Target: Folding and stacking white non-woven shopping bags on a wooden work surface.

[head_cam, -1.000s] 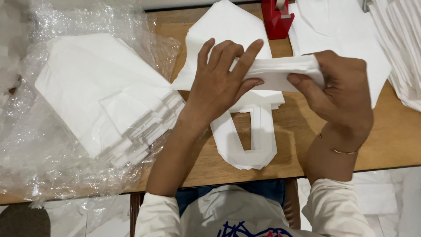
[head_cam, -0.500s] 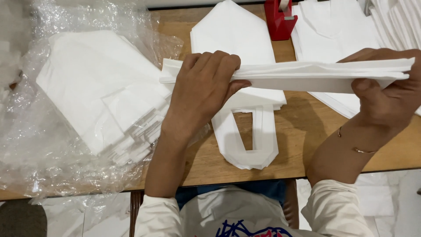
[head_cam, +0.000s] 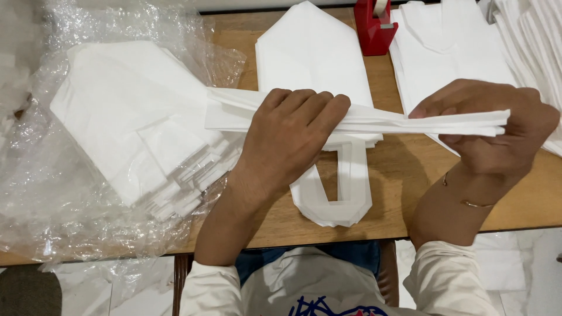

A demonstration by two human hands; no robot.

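Both hands are drawing the folded white bag (head_cam: 374,120) lower; I'm seeing its long axis running left-right, left hand (head_cam: 293,134) fingers pressing it, right hand (head_cam: 497,131) pinching its end (handles dangling).

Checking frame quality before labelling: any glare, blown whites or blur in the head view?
Head view: sharp overall, both hands crisp, left hand and right hand show no motion smear. Plastic wrap glints with small highlights. White bag stack is near washed out, folds faint. Folded bag casts a soft shadow on the table. Light even, from above.
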